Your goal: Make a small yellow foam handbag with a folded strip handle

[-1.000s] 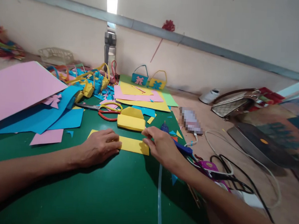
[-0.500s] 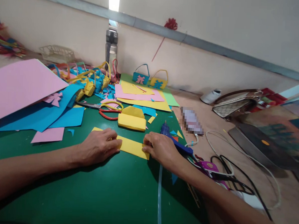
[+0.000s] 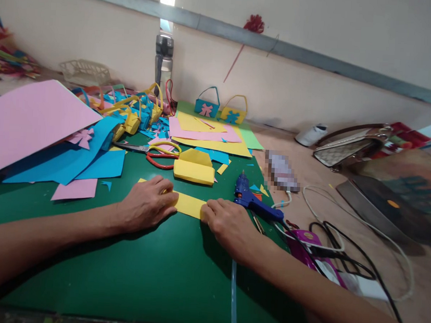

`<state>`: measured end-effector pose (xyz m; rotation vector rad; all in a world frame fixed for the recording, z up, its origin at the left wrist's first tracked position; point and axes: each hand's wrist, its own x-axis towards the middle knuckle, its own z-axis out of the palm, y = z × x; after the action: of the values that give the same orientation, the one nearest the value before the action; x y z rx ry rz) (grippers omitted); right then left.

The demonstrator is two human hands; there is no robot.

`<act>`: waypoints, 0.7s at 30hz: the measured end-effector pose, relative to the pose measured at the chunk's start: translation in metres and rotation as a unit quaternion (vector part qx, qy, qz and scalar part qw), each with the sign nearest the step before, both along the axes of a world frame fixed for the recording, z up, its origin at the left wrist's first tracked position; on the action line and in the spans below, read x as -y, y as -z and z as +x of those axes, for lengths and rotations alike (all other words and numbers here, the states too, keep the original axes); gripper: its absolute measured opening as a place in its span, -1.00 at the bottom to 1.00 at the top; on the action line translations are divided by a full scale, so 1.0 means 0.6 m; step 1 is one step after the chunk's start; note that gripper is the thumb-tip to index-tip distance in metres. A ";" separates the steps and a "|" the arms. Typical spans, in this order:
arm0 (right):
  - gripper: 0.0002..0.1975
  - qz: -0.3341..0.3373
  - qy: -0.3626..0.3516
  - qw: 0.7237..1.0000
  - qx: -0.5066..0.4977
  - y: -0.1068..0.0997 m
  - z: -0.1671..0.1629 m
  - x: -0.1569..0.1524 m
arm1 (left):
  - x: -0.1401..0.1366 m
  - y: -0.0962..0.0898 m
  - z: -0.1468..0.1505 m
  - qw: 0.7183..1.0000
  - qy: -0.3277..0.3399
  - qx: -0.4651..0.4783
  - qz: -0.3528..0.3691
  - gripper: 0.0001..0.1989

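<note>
A yellow paper strip (image 3: 189, 205) lies low over the green table, held at both ends. My left hand (image 3: 150, 201) is closed on its left part, the fingers bent over it. My right hand (image 3: 230, 227) grips the right end, which its fingers cover. Just behind the strip sits a folded yellow paper box (image 3: 193, 172) with a raised flap. Scissors (image 3: 163, 155) with red and yellow handles lie beside the box. To the right of my right hand rests a blue glue gun (image 3: 255, 199).
Pink sheets (image 3: 40, 118) and blue sheets (image 3: 71, 161) are piled at the left. Two small paper handbags (image 3: 207, 108) lean on the wall. A clear glue stick (image 3: 233, 297) lies in front; cables (image 3: 340, 255) and a phone (image 3: 282, 171) are at the right.
My right hand has moved slightly left and down along the strip, now covering its right end. Less of the strip shows between the hands. The view has shifted a little.
</note>
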<state>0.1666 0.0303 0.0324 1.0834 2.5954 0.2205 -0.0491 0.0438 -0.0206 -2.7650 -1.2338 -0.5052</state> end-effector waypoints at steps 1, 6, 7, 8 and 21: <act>-0.85 0.008 -0.010 1.000 0.007 0.002 -0.001 0.001 | 0.001 -0.002 0.001 1.000 -0.010 -0.005 -0.007 -0.78; -0.86 0.045 -0.032 0.998 0.019 0.012 -0.002 -0.003 | 0.001 -0.009 0.001 0.999 -0.026 -0.009 -0.019 -0.75; -0.87 0.048 -0.033 0.998 0.018 0.013 -0.003 -0.006 | 0.001 -0.010 0.000 1.000 -0.023 -0.006 -0.018 -0.75; -0.87 0.049 -0.033 0.998 0.016 0.014 -0.003 -0.008 | 0.000 -0.010 0.000 1.000 -0.020 -0.003 -0.018 -0.76; -0.81 0.092 -0.005 0.996 -0.015 0.010 0.003 -0.037 | -0.018 0.005 -0.002 0.996 -0.015 0.040 0.076 -0.83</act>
<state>0.1686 0.0524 0.0265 1.1411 2.6503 0.4559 -0.0503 0.0545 -0.0236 -2.6195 -1.1963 -0.6833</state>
